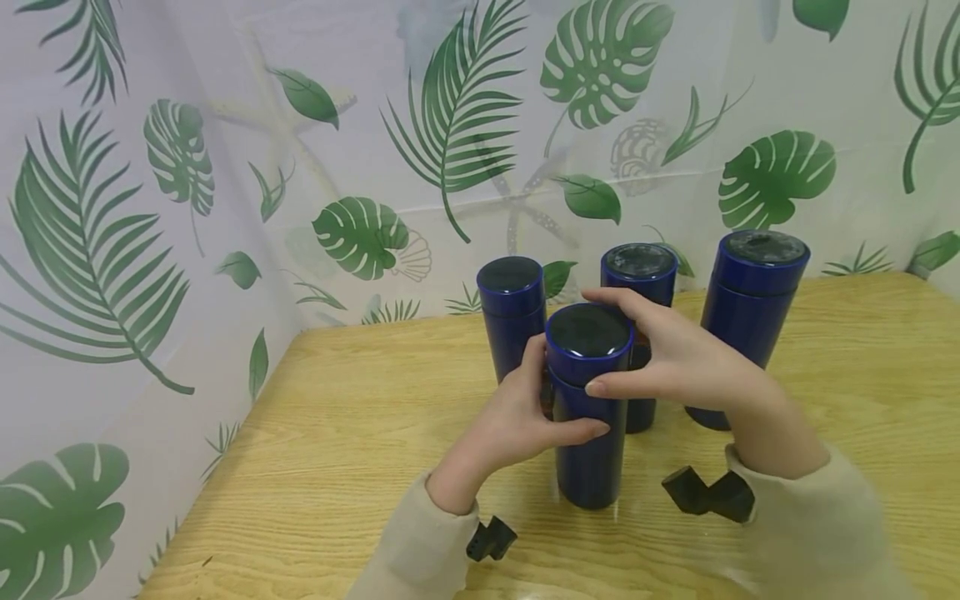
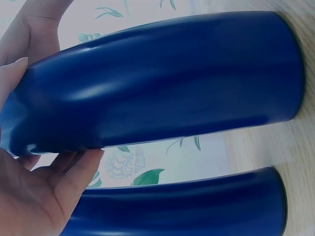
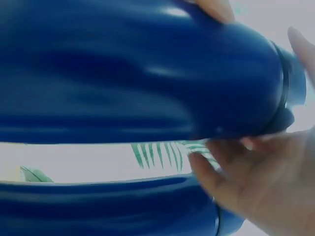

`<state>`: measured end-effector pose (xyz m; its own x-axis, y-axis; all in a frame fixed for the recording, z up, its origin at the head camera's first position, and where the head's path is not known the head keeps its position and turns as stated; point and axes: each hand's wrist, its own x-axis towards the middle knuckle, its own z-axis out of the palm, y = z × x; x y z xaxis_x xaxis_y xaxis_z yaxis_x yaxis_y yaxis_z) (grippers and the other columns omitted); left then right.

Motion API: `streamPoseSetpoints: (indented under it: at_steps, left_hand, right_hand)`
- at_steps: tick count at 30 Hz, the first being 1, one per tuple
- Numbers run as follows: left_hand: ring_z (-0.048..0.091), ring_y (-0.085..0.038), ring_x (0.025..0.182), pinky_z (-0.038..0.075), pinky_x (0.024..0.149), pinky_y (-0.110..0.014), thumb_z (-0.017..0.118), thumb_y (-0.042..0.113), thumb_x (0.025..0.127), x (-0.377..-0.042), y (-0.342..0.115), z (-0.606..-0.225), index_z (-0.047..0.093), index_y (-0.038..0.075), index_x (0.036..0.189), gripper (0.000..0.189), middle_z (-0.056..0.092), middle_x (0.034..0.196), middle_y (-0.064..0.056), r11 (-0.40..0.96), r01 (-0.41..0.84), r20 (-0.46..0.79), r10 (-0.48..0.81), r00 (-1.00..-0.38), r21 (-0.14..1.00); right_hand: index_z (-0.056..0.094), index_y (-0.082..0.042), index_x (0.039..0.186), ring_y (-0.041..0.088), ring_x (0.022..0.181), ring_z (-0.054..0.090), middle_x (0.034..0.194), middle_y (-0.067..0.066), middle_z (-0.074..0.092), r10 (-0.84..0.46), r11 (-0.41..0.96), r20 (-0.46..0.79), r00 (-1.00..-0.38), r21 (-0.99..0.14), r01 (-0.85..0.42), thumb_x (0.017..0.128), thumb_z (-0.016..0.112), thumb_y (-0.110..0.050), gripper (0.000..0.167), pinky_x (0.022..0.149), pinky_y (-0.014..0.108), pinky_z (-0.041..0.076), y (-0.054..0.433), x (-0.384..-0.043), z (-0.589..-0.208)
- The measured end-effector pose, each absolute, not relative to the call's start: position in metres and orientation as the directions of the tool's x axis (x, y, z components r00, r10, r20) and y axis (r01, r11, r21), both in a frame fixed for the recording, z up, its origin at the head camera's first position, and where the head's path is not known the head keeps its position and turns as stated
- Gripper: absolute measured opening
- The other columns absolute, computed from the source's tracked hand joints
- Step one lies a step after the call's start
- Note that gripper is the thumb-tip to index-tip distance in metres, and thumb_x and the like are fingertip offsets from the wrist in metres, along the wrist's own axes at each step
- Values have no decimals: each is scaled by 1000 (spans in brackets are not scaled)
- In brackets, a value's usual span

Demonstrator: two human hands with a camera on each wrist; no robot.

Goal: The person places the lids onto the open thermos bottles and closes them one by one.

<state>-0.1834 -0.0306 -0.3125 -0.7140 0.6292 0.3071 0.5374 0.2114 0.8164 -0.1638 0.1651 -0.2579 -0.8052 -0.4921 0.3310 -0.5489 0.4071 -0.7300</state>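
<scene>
In the head view a dark blue thermos flask (image 1: 588, 467) with a shiny black-topped lid (image 1: 590, 331) stands upright on the table. My left hand (image 1: 517, 417) grips its upper body, thumb across the front and fingers round the far side. At the lid, my right hand (image 1: 675, 354) curls round from the right, its thumb by the seam and its index finger behind the rim. The left wrist view shows the flask's smooth side (image 2: 187, 78) down to its base. In the right wrist view the right fingers (image 3: 224, 182) lie along the flask's side.
Behind stand more blue flasks: one at left (image 1: 512, 308), one in the middle (image 1: 637, 267) partly hidden by the right hand, and one at right (image 1: 753, 321). They stand on a wood-grain table (image 1: 360, 433), backed by a leaf-print cloth (image 1: 300, 242).
</scene>
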Motion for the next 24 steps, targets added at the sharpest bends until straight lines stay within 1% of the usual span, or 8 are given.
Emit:
streamPoseSetpoints:
  at_steps: [4,8,10,13,15,19,21,24]
  left_hand:
    - [55,-8,95,47,73,-24,74,15,72,-184,-30,-313,19,23,132,82,46,119,-1,194,518,299,630,-717,833]
    - [55,-8,94,47,72,-24,74,14,72,-183,-30,-313,19,22,132,81,46,118,-1,185,509,296,630,-718,841]
    - [56,-8,93,47,72,-24,74,14,72,-183,-30,-313,20,22,132,81,47,118,-1,184,508,296,629,-719,841]
    - [55,-8,94,47,72,-24,74,15,72,-183,-30,-313,20,22,132,81,47,118,-1,189,514,300,627,-719,837]
    - [55,-8,94,47,72,-24,75,15,72,-183,-30,-313,20,23,131,81,47,118,-1,196,523,305,626,-718,829]
    - [55,-8,93,47,71,-24,75,16,71,-183,-30,-314,20,23,131,81,48,117,0,208,539,312,626,-715,816]
    - [55,-8,92,47,70,-24,75,17,71,-183,-30,-314,20,24,131,81,49,117,0,211,544,315,626,-713,812]
    - [55,-8,92,47,70,-24,75,16,71,-183,-30,-314,20,24,131,81,49,117,-1,206,546,318,628,-710,812]
  right_hand:
    - [17,-3,139,18,109,48,126,15,41,-588,269,354,-727,-762,-589,80,65,-7,76,85,23,41,173,-167,-260]
    - [18,-2,139,13,110,47,125,15,41,-603,245,369,-707,-758,-605,81,64,-5,74,86,21,40,174,-168,-261]
    - [19,0,138,14,108,49,123,15,43,-590,259,370,-717,-755,-603,80,65,-5,74,85,22,41,174,-168,-261]
    - [23,0,137,17,105,51,120,14,47,-545,322,364,-755,-741,-589,77,69,-9,76,83,23,43,171,-166,-260]
    - [26,0,136,19,103,52,119,13,49,-504,383,356,-787,-724,-574,74,73,-14,79,82,27,44,168,-164,-259]
    - [31,1,133,23,105,49,120,14,48,-420,512,363,-832,-662,-548,66,78,-29,87,87,39,39,161,-159,-257]
    - [32,2,131,26,105,47,120,15,46,-390,554,379,-839,-631,-543,63,79,-34,90,87,44,37,158,-157,-256]
    - [33,2,130,26,104,46,118,14,46,-379,582,392,-838,-604,-545,63,79,-38,91,87,46,36,157,-156,-256]
